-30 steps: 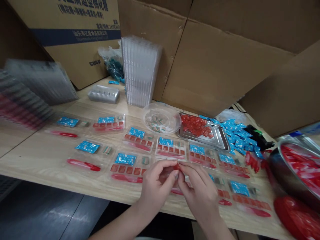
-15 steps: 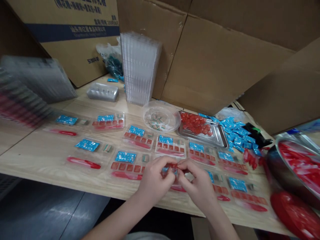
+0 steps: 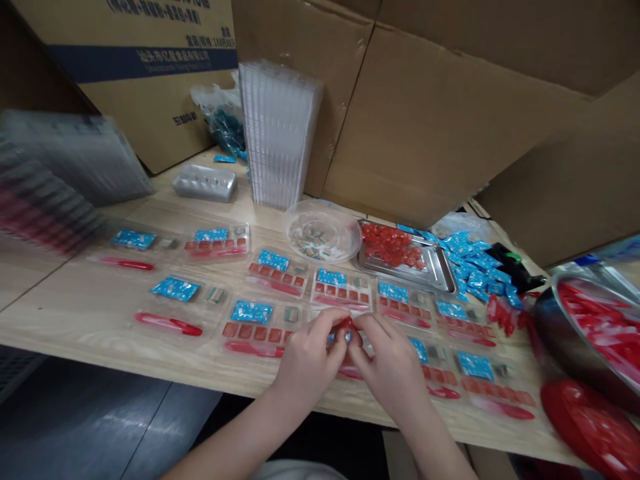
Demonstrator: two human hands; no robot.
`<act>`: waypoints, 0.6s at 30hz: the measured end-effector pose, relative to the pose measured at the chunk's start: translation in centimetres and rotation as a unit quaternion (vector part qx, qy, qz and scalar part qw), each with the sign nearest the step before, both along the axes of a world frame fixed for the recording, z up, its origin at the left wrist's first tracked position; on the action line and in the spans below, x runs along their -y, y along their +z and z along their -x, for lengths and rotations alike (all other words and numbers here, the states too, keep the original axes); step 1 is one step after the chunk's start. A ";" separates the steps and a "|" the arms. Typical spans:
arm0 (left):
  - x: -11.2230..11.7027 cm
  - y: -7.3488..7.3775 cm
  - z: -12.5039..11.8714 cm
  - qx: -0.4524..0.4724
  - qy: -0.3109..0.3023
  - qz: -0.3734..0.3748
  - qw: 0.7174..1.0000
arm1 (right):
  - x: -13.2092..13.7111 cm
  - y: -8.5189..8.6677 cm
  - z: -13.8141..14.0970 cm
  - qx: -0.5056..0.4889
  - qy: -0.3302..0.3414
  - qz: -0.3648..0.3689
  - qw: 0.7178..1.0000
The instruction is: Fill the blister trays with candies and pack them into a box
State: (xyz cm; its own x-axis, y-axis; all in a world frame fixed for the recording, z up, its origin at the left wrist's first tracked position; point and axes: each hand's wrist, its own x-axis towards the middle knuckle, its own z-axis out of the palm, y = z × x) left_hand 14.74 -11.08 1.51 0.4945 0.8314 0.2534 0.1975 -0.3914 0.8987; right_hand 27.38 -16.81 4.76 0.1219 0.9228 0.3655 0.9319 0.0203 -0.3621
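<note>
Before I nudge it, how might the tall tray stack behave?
The tray stack may tip if pushed near its top: it stands tall on a narrow base. It's probably light, looking like thin, clear plastic. Its layers might slip apart, since no band shows.

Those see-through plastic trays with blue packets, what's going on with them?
A person's left hand and right hand meet over the clear plastic trays, pinching a small red piece. Many trays hold a shiny blue packet, a row of reddish-brown squares and a long red, pen-shaped item. Two trays on the picture's left have no row of squares. Loose red pieces lie on a silver metal tray beyond the hands.
</note>
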 end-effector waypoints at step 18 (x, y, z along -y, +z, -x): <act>-0.3 -0.1 0.1 -0.014 0.050 -0.077 0.996 | -0.5 -0.9 0.3 0.042 -0.005 0.039 0.998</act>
